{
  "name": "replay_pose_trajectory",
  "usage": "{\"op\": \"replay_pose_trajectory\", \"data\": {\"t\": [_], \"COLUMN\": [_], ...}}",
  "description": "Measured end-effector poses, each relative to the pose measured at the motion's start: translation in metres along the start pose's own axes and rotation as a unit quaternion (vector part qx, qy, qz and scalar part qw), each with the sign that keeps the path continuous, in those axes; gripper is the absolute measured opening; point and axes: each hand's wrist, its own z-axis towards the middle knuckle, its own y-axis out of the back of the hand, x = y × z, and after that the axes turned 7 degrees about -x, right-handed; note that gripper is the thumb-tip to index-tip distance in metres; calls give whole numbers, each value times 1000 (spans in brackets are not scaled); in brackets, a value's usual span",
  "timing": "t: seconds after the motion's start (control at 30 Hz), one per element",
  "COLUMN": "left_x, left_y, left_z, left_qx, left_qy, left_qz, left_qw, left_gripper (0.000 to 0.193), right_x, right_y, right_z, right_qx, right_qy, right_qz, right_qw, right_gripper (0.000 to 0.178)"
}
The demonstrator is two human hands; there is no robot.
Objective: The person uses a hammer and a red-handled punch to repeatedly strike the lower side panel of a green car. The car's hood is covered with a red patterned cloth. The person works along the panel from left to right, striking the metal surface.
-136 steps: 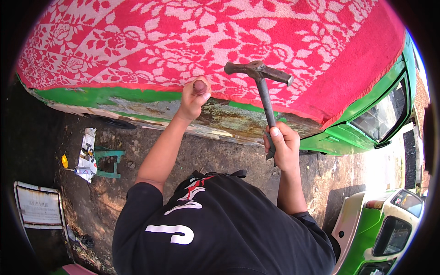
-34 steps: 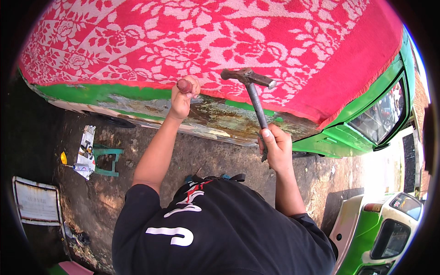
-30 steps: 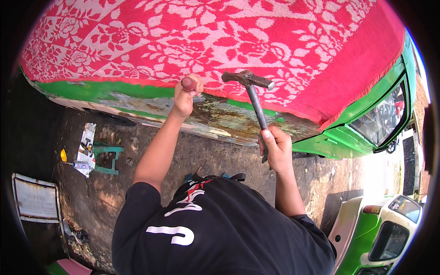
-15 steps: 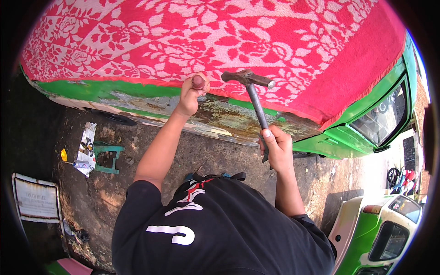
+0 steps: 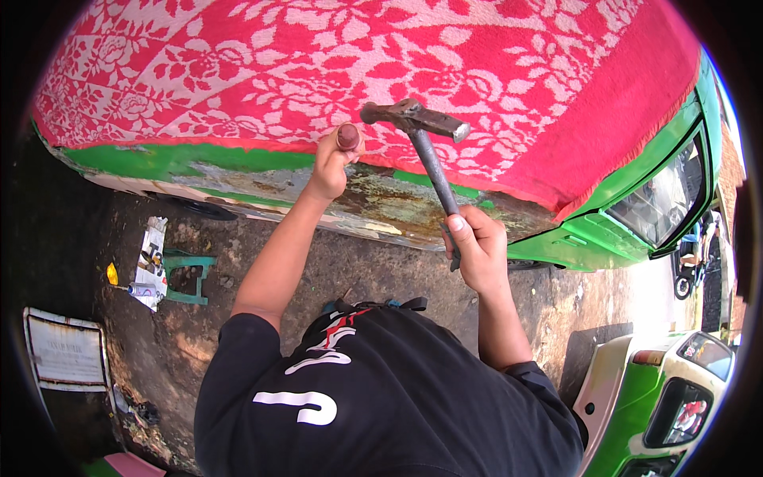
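My right hand (image 5: 479, 245) grips a hammer (image 5: 430, 165) by its dark metal handle. Its rusty head is raised just right of my left hand (image 5: 327, 171). That left hand is closed around a tool with a round, reddish-brown end (image 5: 348, 137) facing up; the rest of it is hidden, so I cannot tell its kind. Both hands are at the side of a green vehicle (image 5: 572, 236), where a bare, rusty panel (image 5: 389, 200) shows scraped paint. A red towel-like cloth (image 5: 445, 60) with pale flowers covers the vehicle above it.
On the ground to the left stand a small green stool (image 5: 187, 276) and a spray can (image 5: 143, 289) on a printed sheet. A framed white board (image 5: 67, 350) is at the far left. Another green and white vehicle (image 5: 648, 397) is parked behind me on the right.
The hammer head has moved left and slightly up, nearer to the tool in my left hand. My left hand has hardly moved. A motorcycle at the far right has shifted.
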Motion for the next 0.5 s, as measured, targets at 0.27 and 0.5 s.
{"op": "replay_pose_trajectory", "data": {"t": [0.27,0.5], "left_x": [3,0], "left_y": [-1,-5], "left_z": [-3,3], "left_qx": [-9,1], "left_qy": [9,14], "left_qz": [-28,-10], "left_qw": [1000,1000], "left_gripper": [12,9], "right_x": [17,13], "right_y": [-3,6], "right_z": [15,5], "right_qx": [22,-43], "right_qy": [11,49], "right_qz": [-182,43], "right_qw": [983,997], "right_gripper": [36,33]}}
